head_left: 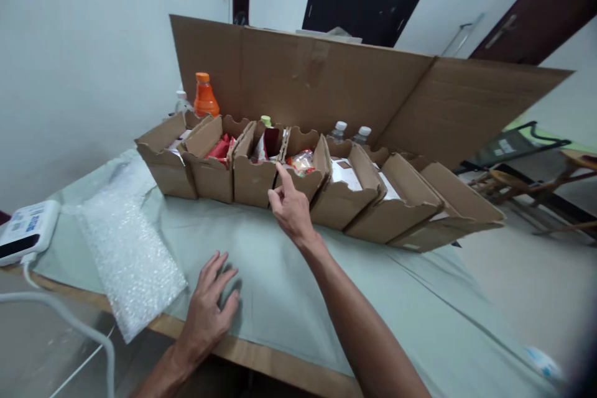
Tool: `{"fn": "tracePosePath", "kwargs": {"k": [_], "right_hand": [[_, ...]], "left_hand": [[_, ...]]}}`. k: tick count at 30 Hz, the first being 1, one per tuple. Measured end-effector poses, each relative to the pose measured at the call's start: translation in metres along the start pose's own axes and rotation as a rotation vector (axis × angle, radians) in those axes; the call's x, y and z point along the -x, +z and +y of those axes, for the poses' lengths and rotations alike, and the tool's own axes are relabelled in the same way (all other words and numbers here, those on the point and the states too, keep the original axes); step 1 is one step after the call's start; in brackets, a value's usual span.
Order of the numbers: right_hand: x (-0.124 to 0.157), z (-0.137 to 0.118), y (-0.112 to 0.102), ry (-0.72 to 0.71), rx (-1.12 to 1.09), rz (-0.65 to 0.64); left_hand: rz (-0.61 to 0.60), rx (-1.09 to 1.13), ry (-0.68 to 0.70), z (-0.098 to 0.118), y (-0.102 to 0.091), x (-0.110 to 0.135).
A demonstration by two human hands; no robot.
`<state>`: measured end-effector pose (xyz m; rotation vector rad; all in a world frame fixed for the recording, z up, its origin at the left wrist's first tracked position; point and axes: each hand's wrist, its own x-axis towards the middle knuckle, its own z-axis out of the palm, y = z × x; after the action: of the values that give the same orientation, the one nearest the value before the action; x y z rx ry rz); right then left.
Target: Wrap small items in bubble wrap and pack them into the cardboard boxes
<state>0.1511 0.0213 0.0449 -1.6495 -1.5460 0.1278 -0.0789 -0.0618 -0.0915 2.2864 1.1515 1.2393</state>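
My right hand (293, 205) reaches forward, its index finger stretched out and its thumb apart, with nothing held. The fingertip is at the front of the row, near the gap between two cardboard bins. One of these, a cardboard bin (255, 185), contains a dark red and white packet (264, 144). In the neighbouring cardboard bin (301, 184) lies a clear-wrapped snack packet (302, 161) with red and yellow print. My left hand (212, 301) is open, fingers spread, just over or on the pale green tablecloth (275, 305) near the table's front edge.
Left of my hands lies bubble wrap (135, 267), beside a white power strip (28, 233) with a cable. More bins flank these two, one with red packets (221, 147). Behind them stand an orange bottle (204, 96), clear bottles (339, 130) and a tall cardboard panel (354, 87).
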Motion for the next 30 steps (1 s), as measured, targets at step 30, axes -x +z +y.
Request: {"fn": "tracePosePath", "kwargs": {"k": [30], "right_hand": [[0.222, 0.047, -0.156, 0.179, -0.219, 0.012]], "left_hand": [[-0.049, 0.69, -0.446, 0.036, -0.012, -0.002]]}}
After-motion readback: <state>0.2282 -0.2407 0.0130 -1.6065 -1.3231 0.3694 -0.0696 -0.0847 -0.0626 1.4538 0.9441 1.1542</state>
